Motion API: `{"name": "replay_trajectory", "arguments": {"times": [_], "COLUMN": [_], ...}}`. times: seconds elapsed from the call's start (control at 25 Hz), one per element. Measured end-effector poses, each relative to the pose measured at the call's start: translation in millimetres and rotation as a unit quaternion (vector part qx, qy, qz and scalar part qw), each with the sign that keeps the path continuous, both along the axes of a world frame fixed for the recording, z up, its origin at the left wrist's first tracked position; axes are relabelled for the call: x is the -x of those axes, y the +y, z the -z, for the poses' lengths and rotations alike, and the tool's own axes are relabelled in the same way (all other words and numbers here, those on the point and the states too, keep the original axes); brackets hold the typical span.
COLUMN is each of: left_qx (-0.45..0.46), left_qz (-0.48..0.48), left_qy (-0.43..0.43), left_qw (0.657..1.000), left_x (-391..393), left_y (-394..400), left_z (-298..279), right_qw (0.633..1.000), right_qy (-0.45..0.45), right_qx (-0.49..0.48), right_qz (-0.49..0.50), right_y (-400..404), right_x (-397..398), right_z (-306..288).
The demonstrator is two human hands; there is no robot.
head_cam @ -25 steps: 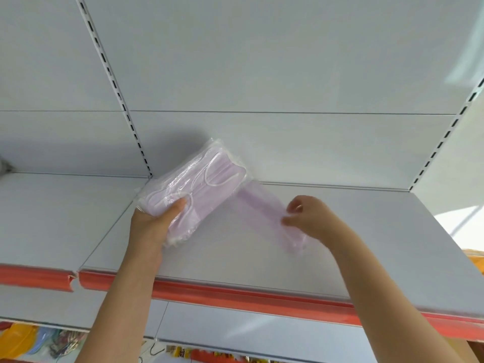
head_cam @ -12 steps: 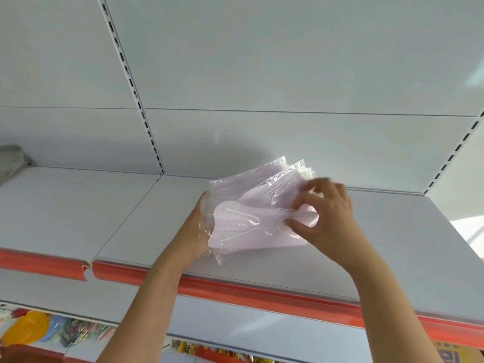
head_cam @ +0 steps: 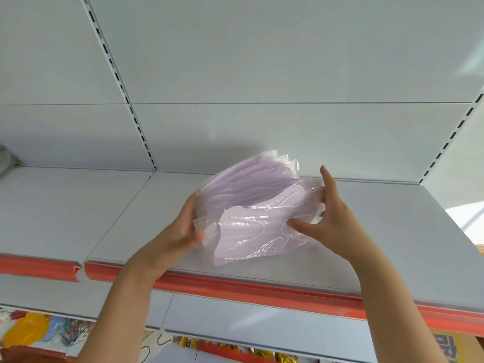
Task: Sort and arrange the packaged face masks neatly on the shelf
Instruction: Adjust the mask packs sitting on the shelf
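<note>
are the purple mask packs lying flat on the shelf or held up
Held up: the mask packs are fanned and tilted between the left hand and right hand, over the shelf.

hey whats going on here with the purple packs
A person is holding a bundle of lilac face masks in clear plastic packs between both hands, just above a white shelf with an orange front strip. The left hand grips the bundle's left edge and the right hand pinches its right side, index finger raised. The packs are fanned and not yet laid down neatly.
</note>
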State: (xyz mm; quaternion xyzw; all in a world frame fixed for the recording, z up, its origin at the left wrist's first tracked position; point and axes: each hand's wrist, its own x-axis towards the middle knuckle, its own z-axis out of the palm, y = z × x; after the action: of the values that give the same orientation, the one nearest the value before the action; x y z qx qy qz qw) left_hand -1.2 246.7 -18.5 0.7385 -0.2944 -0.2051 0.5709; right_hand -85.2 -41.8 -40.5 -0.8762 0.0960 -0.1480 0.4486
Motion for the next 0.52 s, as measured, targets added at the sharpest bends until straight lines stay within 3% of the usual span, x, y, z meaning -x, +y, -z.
{"name": "replay_trajectory", "arguments": {"times": [0.08, 0.2, 0.36, 0.52], "left_qx": [-0.066, -0.03, -0.02, -0.02], "left_qz": [-0.006, -0.108, -0.069, -0.067], "left_qy": [-0.067, -0.09, -0.075, -0.094], "left_qw": [0.996, 0.99, 0.995, 0.993], "left_x": [2, 1, -7, -7], "left_y": [-8, -17, -15, -19], "left_z": [9, 15, 15, 16], "right_qw": [0.999, 0.997, 0.997, 0.975], "right_qy": [0.006, 0.026, 0.015, -0.019], "right_qx": [0.037, 0.073, 0.033, 0.22], "right_qz": [0.0, -0.012, -0.069, -0.033], "right_y": [3, -1, -7, 10], "right_x": [-2, 1, 19, 45], "right_z": [2, -8, -22, -64]}}
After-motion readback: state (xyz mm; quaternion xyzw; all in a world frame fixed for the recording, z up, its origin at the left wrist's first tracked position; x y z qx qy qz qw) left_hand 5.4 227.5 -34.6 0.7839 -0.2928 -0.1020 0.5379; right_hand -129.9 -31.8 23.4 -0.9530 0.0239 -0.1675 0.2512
